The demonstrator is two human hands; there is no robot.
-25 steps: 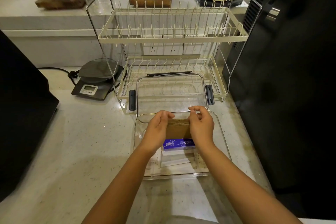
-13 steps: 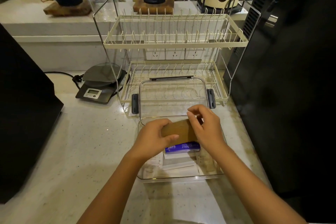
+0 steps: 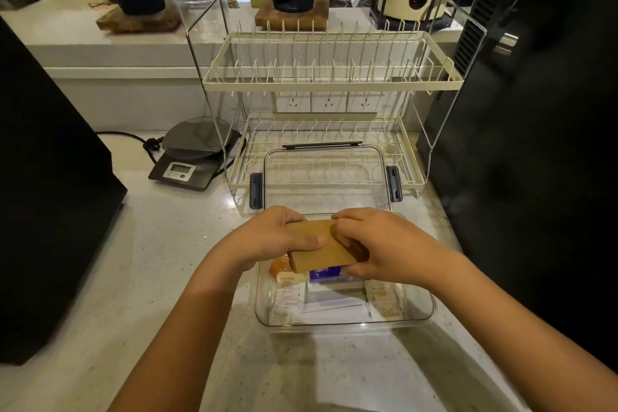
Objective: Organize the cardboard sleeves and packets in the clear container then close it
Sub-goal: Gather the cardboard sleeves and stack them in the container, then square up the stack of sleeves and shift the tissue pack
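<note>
A stack of brown cardboard sleeves [image 3: 322, 249] is held over the far end of the clear container [image 3: 344, 324]. My left hand [image 3: 271, 237] grips its left side, thumb across the top face. My right hand [image 3: 378, 244] holds its right end. Inside the container lie a blue packet [image 3: 329, 275], an orange packet [image 3: 280, 267] and several white packets [image 3: 291, 301]. The clear lid [image 3: 324, 177] with dark side clips leans behind the container, against the rack.
A cream two-tier dish rack [image 3: 327, 84] stands right behind the lid. A digital scale [image 3: 190, 157] sits at the left of the rack. Black appliances flank the counter on the left [image 3: 43, 177] and right [image 3: 535, 144].
The sleeve stack has tilted from upright toward flat and come slightly nearer. My left thumb now lies over its top. An orange packet now shows beneath.
</note>
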